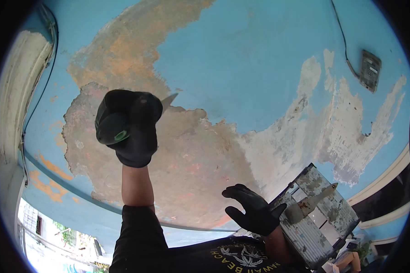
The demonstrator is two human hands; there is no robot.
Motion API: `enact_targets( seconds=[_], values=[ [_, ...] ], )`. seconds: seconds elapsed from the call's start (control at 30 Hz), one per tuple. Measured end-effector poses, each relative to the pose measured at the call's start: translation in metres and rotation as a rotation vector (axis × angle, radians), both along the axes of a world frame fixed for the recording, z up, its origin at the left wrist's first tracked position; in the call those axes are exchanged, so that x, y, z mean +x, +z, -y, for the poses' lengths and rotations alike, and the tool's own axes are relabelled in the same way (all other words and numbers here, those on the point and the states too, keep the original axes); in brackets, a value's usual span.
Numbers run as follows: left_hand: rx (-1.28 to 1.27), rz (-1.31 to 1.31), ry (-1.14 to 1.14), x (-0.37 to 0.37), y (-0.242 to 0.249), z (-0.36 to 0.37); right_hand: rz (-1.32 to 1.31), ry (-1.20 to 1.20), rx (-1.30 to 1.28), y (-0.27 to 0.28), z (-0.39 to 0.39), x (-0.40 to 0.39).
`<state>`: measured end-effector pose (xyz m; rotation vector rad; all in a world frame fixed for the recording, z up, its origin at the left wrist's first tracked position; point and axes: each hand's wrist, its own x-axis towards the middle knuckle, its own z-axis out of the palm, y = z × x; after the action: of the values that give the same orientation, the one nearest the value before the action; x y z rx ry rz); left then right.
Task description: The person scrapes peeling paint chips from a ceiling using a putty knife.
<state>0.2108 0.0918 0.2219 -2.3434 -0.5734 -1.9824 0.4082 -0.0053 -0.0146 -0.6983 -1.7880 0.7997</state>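
Note:
My left hand (pixel 131 129), in a black glove, is raised in a fist against the peeling wall. It grips a scraper, whose grey blade (pixel 170 100) sticks out past the knuckles; a rounded dark handle end with a green mark shows at the other side. Below and to the right, my right hand (pixel 253 211), also gloved in black, is open with fingers apart and holds nothing. Beside it stands a paint-spattered step platform (pixel 337 210). On that platform lies a worn putty knife (pixel 312 202).
The blue wall (pixel 223 68) has a large bare patch of plaster (pixel 191 159) with ragged edges. A dirty intercom-like box (pixel 370 71) hangs on a cable at the upper right. Another cable (pixel 45 82) runs down by the pale frame at left. A bright opening (pixel 54 232) lies lower left.

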Motion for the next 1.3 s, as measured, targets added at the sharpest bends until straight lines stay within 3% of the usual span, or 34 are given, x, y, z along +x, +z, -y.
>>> enact_targets(
  seconds=[0.03,0.13,0.27,0.37,0.47,0.53,0.6,0.63,0.7,0.77,0.83,0.87,0.97,1.0,1.1,1.17,1.2,1.3],
  values=[
    [0.047,-0.022,0.122,0.000,0.000,-0.007,-0.011,0.001,0.010,0.000,0.000,-0.001],
    [-0.290,-0.053,0.089,0.002,-0.010,-0.037,-0.075,0.027,-0.015,-0.002,-0.001,-0.002],
    [0.196,-0.133,0.288,0.004,-0.005,0.000,-0.048,0.018,-0.004,0.002,-0.002,-0.001],
    [0.117,-0.058,0.107,0.000,0.000,0.007,-0.052,0.009,-0.003,0.002,-0.004,-0.001],
    [-0.151,0.001,0.251,-0.005,-0.024,-0.030,-0.077,0.016,-0.020,0.000,0.001,-0.001],
    [-0.019,-0.229,0.273,-0.004,-0.019,-0.022,-0.093,0.006,-0.014,0.002,-0.003,0.000],
    [0.244,-0.172,0.282,-0.013,-0.014,-0.007,-0.033,0.023,-0.046,0.003,-0.003,0.001],
    [0.124,0.011,-0.115,-0.003,-0.008,0.009,-0.039,0.020,-0.050,0.002,-0.004,0.001],
    [0.291,-0.169,0.088,-0.018,0.001,-0.009,-0.044,0.013,-0.038,0.003,-0.006,0.000],
    [0.047,-0.015,0.141,-0.003,-0.004,-0.034,-0.050,0.017,-0.035,0.003,-0.002,0.000],
    [0.006,-0.206,0.254,0.009,-0.005,-0.025,-0.065,0.024,-0.052,0.003,-0.003,0.001],
    [0.198,-0.399,0.323,0.006,-0.001,-0.023,-0.071,0.016,-0.044,0.003,-0.005,0.000],
    [0.150,-0.082,-0.045,0.002,0.003,0.002,-0.051,0.010,-0.031,0.001,-0.005,-0.001],
    [0.128,-0.105,-0.049,-0.007,0.010,-0.002,-0.050,-0.001,-0.021,0.001,-0.005,-0.001],
    [0.036,-0.186,0.201,0.001,0.007,-0.040,-0.061,0.004,-0.028,0.001,-0.002,0.001],
    [0.393,-0.602,0.525,0.018,0.006,-0.029,-0.068,-0.020,-0.004,0.002,-0.001,0.001],
    [0.236,-0.511,0.303,0.025,0.002,-0.019,-0.074,-0.037,0.005,0.002,-0.003,0.002],
    [0.079,-0.150,-0.159,0.013,0.018,0.001,-0.045,-0.011,-0.006,0.001,-0.003,0.002]
  ],
)
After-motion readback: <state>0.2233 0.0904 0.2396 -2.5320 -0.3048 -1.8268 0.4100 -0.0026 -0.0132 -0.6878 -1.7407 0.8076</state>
